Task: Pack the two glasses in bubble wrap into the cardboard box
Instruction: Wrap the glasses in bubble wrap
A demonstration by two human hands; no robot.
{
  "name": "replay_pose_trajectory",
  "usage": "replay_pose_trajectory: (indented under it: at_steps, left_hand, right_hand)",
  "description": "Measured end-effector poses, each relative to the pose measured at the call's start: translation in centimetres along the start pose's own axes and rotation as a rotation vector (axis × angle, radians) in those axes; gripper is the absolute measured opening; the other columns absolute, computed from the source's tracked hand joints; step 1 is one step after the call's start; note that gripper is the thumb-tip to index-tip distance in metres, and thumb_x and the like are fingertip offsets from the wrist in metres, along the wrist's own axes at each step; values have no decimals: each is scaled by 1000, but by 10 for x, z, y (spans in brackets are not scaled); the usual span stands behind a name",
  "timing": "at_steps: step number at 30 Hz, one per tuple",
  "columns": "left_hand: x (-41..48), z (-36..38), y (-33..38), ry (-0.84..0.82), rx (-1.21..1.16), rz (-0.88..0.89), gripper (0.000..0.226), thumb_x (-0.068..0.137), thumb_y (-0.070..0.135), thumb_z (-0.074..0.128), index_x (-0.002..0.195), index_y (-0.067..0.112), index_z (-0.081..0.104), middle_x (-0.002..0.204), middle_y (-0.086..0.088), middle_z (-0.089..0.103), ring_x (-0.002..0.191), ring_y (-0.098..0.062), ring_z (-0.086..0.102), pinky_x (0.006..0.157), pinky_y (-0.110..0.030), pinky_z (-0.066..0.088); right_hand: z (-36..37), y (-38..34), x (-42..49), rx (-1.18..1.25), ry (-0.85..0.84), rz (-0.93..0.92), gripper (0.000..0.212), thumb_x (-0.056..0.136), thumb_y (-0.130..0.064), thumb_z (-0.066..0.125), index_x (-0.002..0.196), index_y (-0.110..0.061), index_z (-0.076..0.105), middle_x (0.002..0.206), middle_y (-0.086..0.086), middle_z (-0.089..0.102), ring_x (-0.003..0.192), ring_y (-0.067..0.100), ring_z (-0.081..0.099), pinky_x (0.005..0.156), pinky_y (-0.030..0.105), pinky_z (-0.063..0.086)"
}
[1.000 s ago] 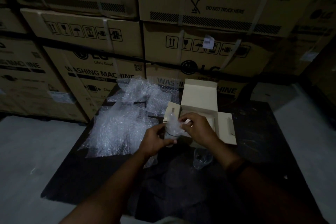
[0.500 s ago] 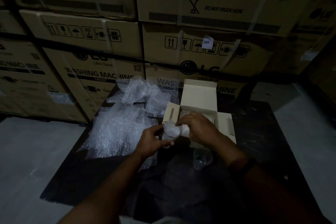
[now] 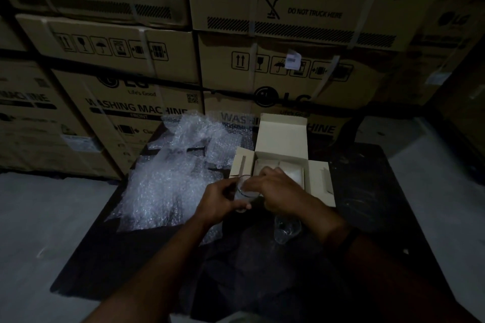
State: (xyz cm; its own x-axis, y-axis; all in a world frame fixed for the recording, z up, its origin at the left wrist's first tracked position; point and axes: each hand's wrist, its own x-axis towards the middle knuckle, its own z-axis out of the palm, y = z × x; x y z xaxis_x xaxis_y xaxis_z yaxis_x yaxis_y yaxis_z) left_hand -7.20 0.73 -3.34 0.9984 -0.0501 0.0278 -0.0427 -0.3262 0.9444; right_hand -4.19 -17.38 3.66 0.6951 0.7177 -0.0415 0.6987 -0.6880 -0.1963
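Glass one (image 3: 245, 193) hangs just before the box (image 3: 282, 139), left hand (image 3: 217, 200) gripping it, right hand (image 3: 278, 191) fingers curled onto its rim. Wrapping seems underway; next it should go into the box. A second glass (image 3: 286, 227) lies nearer, bubble wrap (image 3: 168, 186) to the box's left.

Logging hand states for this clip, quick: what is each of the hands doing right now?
Left hand: grips the glass.
Right hand: at the glass's rim; grip cannot be told.
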Motion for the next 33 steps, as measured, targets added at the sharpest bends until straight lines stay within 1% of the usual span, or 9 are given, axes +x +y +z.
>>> replay_pose_trajectory:
  at_steps: [4, 7, 12, 16, 18, 21, 26, 29, 33]
  left_hand:
    - [0, -3, -2, 44, 0, -16, 62, 55, 8, 90, 112, 13, 68, 95, 10, 72, 86, -2, 68, 74, -14, 51]
    - [2, -6, -3, 80, 11, -23, 60, 53, 15, 92, 109, 17, 70, 94, 6, 73, 86, -9, 69, 76, -22, 55]
    - [9, -1, 7, 99, -62, -7, 52, 42, 34, 85, 92, 35, 70, 87, 7, 75, 85, -15, 70, 77, -29, 56]
    - [18, 4, 10, 62, -95, 15, 46, 48, 33, 81, 93, 33, 72, 91, 1, 75, 87, -17, 69, 82, -34, 55]
    - [22, 2, 9, 77, -75, 18, 55, 48, 39, 80, 101, 28, 71, 96, -2, 74, 87, -13, 67, 80, -27, 54]
    - [26, -5, 1, 141, 62, 2, 62, 56, 35, 89, 112, 18, 68, 105, 9, 64, 91, 0, 60, 77, -4, 42]
    - [34, -9, -19, 73, 304, -9, 60, 64, 25, 88, 117, 8, 67, 127, -3, 57, 116, -14, 52, 94, -12, 36]
    - [37, -5, -25, 37, 324, -37, 57, 67, 19, 86, 118, 6, 66, 130, -9, 57, 117, -13, 50, 87, 4, 29]
    - [39, -4, -26, 27, 302, -115, 51, 77, 14, 78, 124, 8, 62, 126, -4, 60, 109, -8, 53, 76, 7, 32]
  right_hand:
    - [8, 15, -2, 172, 181, 17, 46, 81, -4, 62, 120, -28, 65, 132, -3, 55, 114, 19, 48, 94, 27, 37]
    - [11, 26, -10, 416, 267, 134, 38, 82, -4, 65, 114, -23, 68, 120, -2, 56, 97, 8, 54, 82, 13, 39]
    - [20, 22, -10, 881, 249, 293, 25, 79, -9, 75, 103, -15, 72, 105, -1, 69, 91, 10, 66, 79, 16, 50]
    - [20, 25, -5, 989, 294, 327, 10, 79, -5, 73, 88, -8, 71, 90, -1, 69, 82, 7, 66, 77, 19, 50]
    - [18, 34, -2, 1062, 310, 355, 11, 79, 0, 71, 83, -10, 69, 85, -1, 68, 78, 9, 65, 75, 26, 53]
    - [13, 53, 1, 1208, 358, 436, 17, 84, 6, 64, 79, -10, 63, 80, 5, 64, 72, 11, 63, 69, 27, 57]
    - [7, 92, 11, 1234, 303, 607, 9, 87, -1, 64, 82, -7, 60, 77, 10, 62, 68, 17, 65, 65, 28, 59]
    - [15, 108, 24, 1150, 198, 685, 9, 87, -6, 66, 80, -6, 61, 73, 15, 63, 67, 21, 64, 67, 33, 58]
    - [32, 118, 41, 1083, 12, 768, 15, 91, -6, 61, 76, -9, 60, 70, 18, 59, 60, 21, 59, 58, 30, 55]
